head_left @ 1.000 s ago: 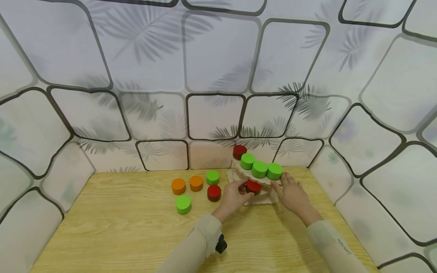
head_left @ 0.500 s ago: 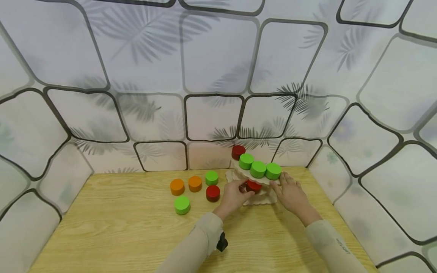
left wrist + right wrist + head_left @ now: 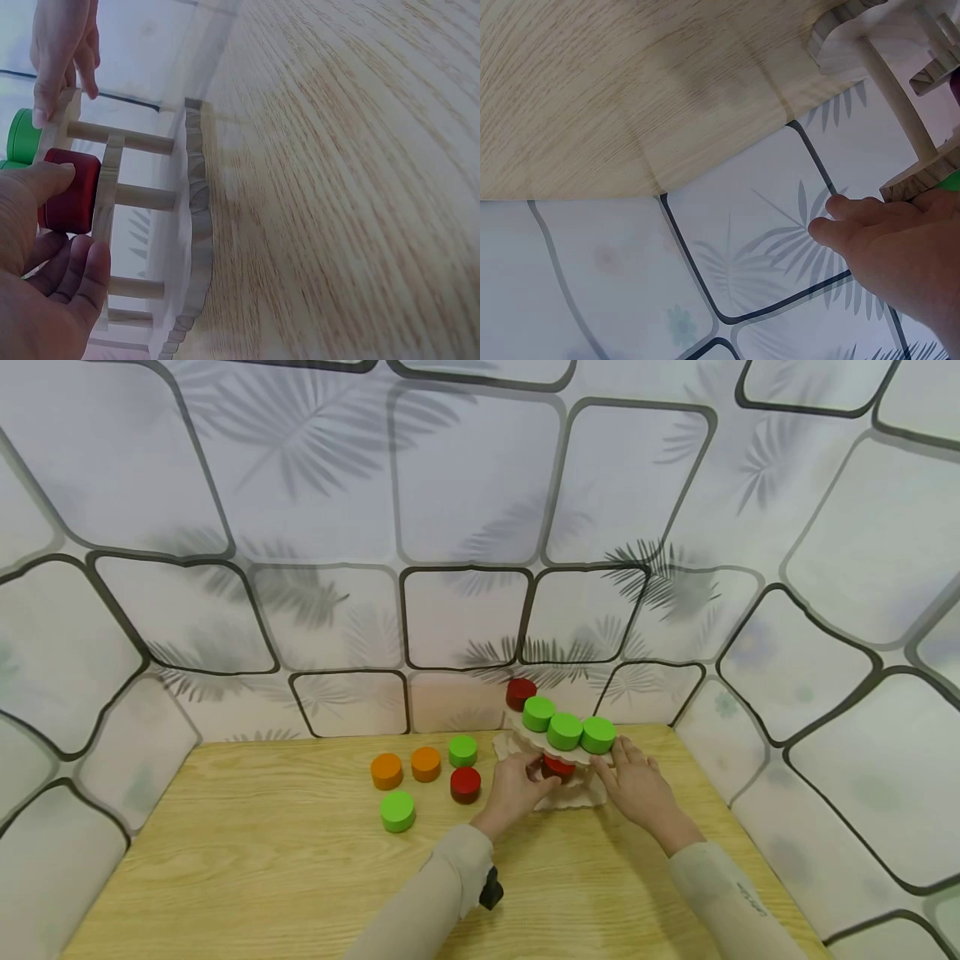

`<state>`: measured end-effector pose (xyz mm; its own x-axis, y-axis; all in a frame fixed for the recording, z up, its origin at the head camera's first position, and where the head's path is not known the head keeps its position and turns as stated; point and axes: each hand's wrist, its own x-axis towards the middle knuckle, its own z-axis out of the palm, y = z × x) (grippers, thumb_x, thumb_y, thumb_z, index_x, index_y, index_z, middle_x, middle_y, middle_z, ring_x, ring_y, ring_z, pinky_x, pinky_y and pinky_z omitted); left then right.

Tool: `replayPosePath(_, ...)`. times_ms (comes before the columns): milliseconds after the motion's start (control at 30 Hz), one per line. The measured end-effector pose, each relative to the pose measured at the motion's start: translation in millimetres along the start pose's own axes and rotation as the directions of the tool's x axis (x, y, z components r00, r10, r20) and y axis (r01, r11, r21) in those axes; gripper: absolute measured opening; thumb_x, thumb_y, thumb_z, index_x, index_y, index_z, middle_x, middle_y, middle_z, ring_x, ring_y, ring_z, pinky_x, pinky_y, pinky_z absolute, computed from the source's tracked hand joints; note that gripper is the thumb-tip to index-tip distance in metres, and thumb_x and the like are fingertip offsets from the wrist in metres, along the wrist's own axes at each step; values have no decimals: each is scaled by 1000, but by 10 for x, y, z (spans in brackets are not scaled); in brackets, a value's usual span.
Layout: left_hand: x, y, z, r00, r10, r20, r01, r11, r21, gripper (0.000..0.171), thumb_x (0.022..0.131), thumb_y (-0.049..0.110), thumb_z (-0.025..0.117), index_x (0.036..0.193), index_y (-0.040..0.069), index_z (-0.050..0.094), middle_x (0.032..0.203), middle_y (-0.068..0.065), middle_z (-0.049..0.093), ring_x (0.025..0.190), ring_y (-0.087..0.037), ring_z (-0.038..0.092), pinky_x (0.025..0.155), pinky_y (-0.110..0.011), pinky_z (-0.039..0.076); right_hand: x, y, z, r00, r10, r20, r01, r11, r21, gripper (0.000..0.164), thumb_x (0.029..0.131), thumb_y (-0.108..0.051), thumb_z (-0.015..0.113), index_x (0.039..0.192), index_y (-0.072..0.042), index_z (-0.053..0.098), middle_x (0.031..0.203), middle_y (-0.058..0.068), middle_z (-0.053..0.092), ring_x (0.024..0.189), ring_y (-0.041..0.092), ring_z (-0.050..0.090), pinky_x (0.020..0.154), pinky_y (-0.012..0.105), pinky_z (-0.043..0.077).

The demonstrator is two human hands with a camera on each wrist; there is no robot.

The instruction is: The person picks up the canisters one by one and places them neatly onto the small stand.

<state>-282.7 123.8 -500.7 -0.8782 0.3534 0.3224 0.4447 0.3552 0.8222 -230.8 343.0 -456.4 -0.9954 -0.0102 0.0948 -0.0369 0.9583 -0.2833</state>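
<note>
A tiered wooden stand (image 3: 588, 799) with scalloped edges and round posts (image 3: 146, 197) stands at the back right. My left hand (image 3: 513, 793) reaches in from the front and holds a red round block (image 3: 71, 193) at the middle tier, thumb on its side and fingers curled below. Above it, green round blocks (image 3: 564, 732) and another red block (image 3: 521, 693) sit on the top tier. My right hand (image 3: 639, 787) lies at the right end of that tier, thumb and fairly straight fingers touching its edge. In the right wrist view these fingers meet the board's edge (image 3: 919, 180).
Left of the stand, loose round blocks lie on the wooden table (image 3: 300, 868): two orange blocks (image 3: 387, 772), two green blocks (image 3: 397, 811) and a red block (image 3: 465, 784). A patterned wall (image 3: 345, 702) rises close behind the stand, with another along the right side.
My left hand and the red block in it have shifted very slightly right relative to the stand. My right hand stays at the top tier's edge. The head view has drifted a little.
</note>
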Motion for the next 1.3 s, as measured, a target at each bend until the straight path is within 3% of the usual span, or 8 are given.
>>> replayPosePath(200,14,1,11,999,34,-10,-34,999,9,18,90,15,84,103,5,76,91,-17,73,71,-3,52,62,-17,45,6,6,7,1000,-5,-4,5,1000,-6,80,115,-48,30,156,20,26,164,41,26,153,57,26,123,74,20)
replayPosePath(1000,44,0,79,998,21,-60,-19,999,46,19,89,19,86,99,5,78,92,-13,77,74,-7,51,63,-19,42,6,4,15,1000,13,11,-13,1000,-6,81,115,-51,27,158,19,24,165,39,25,153,56,27,124,73,19)
replayPosePath(1167,20,-50,65,998,-16,-55,14,1000,-25,27,90,18,85,111,2,79,101,-14,77,78,-7,59,67,-17,49,9,10,21,1000,12,9,-11,1000,-7,81,115,-51,27,158,18,24,165,39,25,153,56,27,124,74,20)
replayPosePath(1300,-35,-72,25,997,-58,-57,53,995,-81,37,89,17,85,122,3,77,106,-12,78,83,-14,69,70,-19,55,5,9,19,1000,12,12,-12,1000,-5,81,115,-50,27,158,19,24,165,39,25,153,56,27,123,74,20)
